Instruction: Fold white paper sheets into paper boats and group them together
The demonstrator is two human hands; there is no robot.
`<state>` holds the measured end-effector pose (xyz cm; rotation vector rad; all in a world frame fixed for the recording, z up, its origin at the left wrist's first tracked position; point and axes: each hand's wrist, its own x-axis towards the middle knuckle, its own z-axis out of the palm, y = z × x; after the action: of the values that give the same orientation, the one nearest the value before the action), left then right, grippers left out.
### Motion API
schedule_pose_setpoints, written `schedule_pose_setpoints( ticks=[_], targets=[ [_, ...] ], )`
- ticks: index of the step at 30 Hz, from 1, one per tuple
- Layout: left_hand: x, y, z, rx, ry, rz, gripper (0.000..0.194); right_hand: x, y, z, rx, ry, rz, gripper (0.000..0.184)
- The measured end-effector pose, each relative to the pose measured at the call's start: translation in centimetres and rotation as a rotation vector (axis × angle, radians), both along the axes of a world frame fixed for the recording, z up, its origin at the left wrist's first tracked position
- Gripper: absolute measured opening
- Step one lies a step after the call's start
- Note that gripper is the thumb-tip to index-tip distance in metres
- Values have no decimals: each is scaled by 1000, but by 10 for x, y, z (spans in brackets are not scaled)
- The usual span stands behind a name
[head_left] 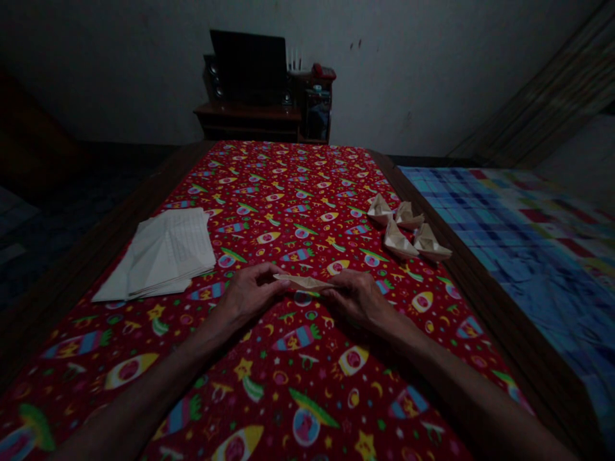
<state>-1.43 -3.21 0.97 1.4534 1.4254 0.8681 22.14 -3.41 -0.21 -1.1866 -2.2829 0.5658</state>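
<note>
A folded piece of paper (305,281), long and narrow with pointed ends, is held between my two hands above the red patterned cloth (269,326). My left hand (252,287) pinches its left end between thumb and fingers. At the other end, my right hand (358,294) grips the paper with the thumb and fingertips closed on it. Several folded paper boats (400,243) stand in a cluster on the cloth, beyond my right hand to the right. To the left of my left hand lies a loose stack of paper sheets (170,253), some with printed or written lines.
The cloth covers a table with dark wooden edges (485,288). Past its far end, a small wooden desk (247,112) carries a dark monitor (250,67) and speakers. A red telephone (323,72) sits beside them. Along the right lies a blue checked bedspread (519,256).
</note>
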Motion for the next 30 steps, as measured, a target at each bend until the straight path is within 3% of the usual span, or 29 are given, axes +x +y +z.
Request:
schedule_pose_setpoints(
  ticks=[6,10,12,16,18,22,26,30],
  targets=[
    [-3,-2,-6,0,15,-20,27,0,1,0,-68,5,-31,17],
    [-5,0,-7,15,55,-62,27,-1,4,3,-146,2,-40,27],
    [-7,2,-4,140,168,-77,27,-2,5,5,-136,-44,-42,29],
    [-8,-2,0,603,394,-59,26,-5,6,9,-141,-155,-59,24],
    [-4,-10,-1,750,492,-141,30,-7,6,10,-138,-195,-73,23],
    [11,-30,-11,804,746,-556,47,-10,5,8,-19,-244,-99,20],
    [18,-39,-22,737,904,-580,53,-11,1,6,94,-332,-160,22],
    [19,-39,-22,736,949,-558,51,-14,-7,5,314,-393,-187,20]
  ],
)
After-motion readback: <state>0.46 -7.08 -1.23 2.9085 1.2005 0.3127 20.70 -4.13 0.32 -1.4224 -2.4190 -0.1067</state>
